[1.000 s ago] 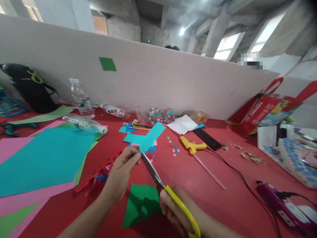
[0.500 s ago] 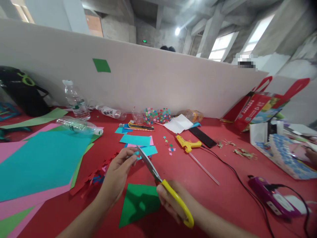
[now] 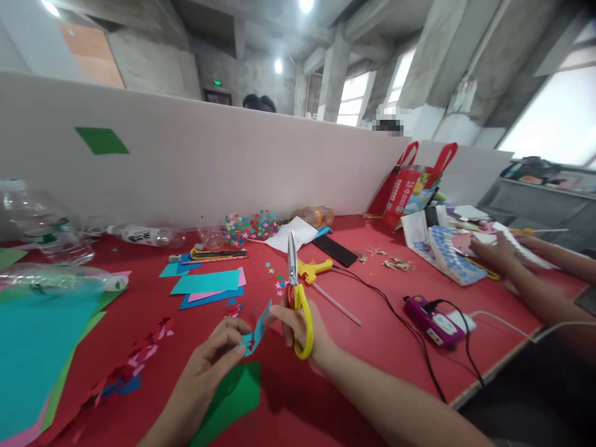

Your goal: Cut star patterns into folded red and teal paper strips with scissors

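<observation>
My left hand [image 3: 221,354] pinches one end of a small light-blue paper strip [image 3: 261,328], which has cut-outs near the fingers. My right hand [image 3: 300,323] holds yellow-handled scissors [image 3: 303,326], blades closed and pointing up and away; its fingertips also touch the strip's other end. Under my left hand lies a green paper sheet [image 3: 237,394]. Beyond the hands are stacked paper rectangles [image 3: 205,283] in blue, teal and pink, with small paper stars [image 3: 279,285] beside them. Red, pink and blue paper scraps [image 3: 125,372] lie to the left.
A yellow glue gun [image 3: 314,270] with a cord lies behind the scissors, near a black phone [image 3: 338,249]. Plastic bottles [image 3: 60,279] and large coloured sheets [image 3: 37,354] are at left. On the right are a purple power strip [image 3: 433,320] and a co-worker's arms [image 3: 521,279].
The scissors have turned upright and their blades have closed, away from the paper. My right fingers have come to the light-blue strip. The view has swung to the right, showing the co-worker's arms.
</observation>
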The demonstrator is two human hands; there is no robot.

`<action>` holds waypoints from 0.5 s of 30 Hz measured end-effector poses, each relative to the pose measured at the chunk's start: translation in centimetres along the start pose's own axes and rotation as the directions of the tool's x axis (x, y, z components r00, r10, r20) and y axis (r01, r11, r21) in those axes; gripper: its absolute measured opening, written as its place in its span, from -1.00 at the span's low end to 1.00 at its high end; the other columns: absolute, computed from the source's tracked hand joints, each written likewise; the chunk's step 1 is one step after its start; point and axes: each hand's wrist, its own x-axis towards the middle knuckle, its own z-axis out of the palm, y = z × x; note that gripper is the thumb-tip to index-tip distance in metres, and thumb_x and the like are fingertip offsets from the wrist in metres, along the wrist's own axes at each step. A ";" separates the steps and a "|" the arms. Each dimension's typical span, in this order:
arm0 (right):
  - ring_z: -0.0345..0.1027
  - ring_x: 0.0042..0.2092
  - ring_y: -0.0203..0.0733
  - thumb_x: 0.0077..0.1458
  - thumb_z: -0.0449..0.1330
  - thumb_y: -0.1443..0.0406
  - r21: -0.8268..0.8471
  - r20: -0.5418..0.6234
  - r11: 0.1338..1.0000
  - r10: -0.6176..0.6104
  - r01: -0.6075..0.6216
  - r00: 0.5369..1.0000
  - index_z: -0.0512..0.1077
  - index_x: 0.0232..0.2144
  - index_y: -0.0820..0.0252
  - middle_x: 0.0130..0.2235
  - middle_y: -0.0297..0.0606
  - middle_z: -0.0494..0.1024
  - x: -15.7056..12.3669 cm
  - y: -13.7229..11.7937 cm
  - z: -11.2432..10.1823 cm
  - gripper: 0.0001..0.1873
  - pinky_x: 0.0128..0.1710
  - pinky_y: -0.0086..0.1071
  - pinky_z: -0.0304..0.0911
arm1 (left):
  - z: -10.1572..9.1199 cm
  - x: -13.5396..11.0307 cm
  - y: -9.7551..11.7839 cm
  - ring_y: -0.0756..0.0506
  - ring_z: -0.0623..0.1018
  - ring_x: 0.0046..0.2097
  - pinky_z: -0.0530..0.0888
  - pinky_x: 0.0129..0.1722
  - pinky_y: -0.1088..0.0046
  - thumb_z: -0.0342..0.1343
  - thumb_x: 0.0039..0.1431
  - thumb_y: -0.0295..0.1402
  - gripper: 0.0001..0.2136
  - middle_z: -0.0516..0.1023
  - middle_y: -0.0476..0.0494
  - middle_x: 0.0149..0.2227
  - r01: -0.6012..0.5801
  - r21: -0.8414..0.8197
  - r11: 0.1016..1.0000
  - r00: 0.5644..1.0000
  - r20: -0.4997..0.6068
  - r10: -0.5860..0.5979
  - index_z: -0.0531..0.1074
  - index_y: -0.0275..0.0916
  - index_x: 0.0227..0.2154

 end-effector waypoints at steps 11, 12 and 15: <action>0.07 -0.73 -0.43 -0.17 0.34 0.12 0.049 0.038 0.998 0.035 -0.037 0.999 0.24 -0.52 0.17 -0.70 -0.56 0.22 0.8 3.3 0.0 -0.63 -0.76 -0.54 -0.02 | 0.7 0.4 -0.4 -0.22 0.40 0.01 0.36 -0.01 0.26 0.12 0.10 -0.29 -0.88 0.41 -0.18 -0.08 -0.204 0.265 0.942 0.979 0.084 0.188 0.48 -0.12 -0.51; 0.07 -0.73 -0.43 -0.17 0.35 0.10 0.064 0.030 0.997 0.030 -0.032 0.999 0.25 -0.50 0.17 -0.70 -0.57 0.23 0.9 3.4 0.0 -0.62 -0.75 -0.53 -0.02 | 0.8 0.3 -0.5 -0.22 0.40 0.02 0.34 0.01 0.24 0.12 0.11 -0.30 -0.88 0.41 -0.19 -0.07 -0.227 0.285 0.931 0.973 0.101 0.206 0.47 -0.12 -0.50; 0.08 -0.70 -0.44 -0.19 0.38 0.07 0.110 0.016 0.994 0.018 -0.020 1.000 0.23 -0.44 0.16 -0.66 -0.56 0.25 0.8 3.5 -0.2 -0.55 -0.72 -0.52 -0.02 | 1.4 -0.1 0.1 -0.20 0.38 0.05 0.31 0.05 0.22 0.07 0.15 -0.36 -0.87 0.40 -0.20 -0.06 -0.266 0.327 0.907 0.962 0.153 0.228 0.45 -0.14 -0.48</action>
